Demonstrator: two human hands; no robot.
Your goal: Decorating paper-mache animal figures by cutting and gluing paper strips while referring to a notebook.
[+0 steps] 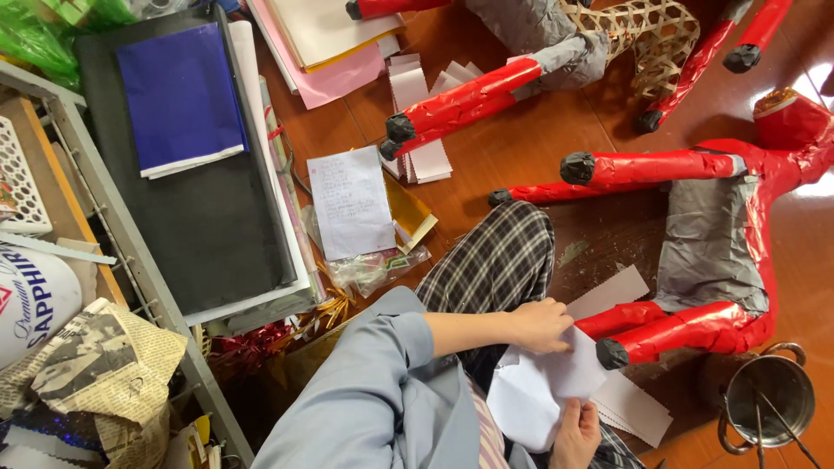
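— What is the big red thing on the floor?
— A paper animal. Its red legs lie just beside the hands.
— What do the hands do?
— The left hand pinches the top of a white paper. The right hand grips its bottom edge, fingers curled.

Wooden floor: red paper horses, paper sheets, metal pot.
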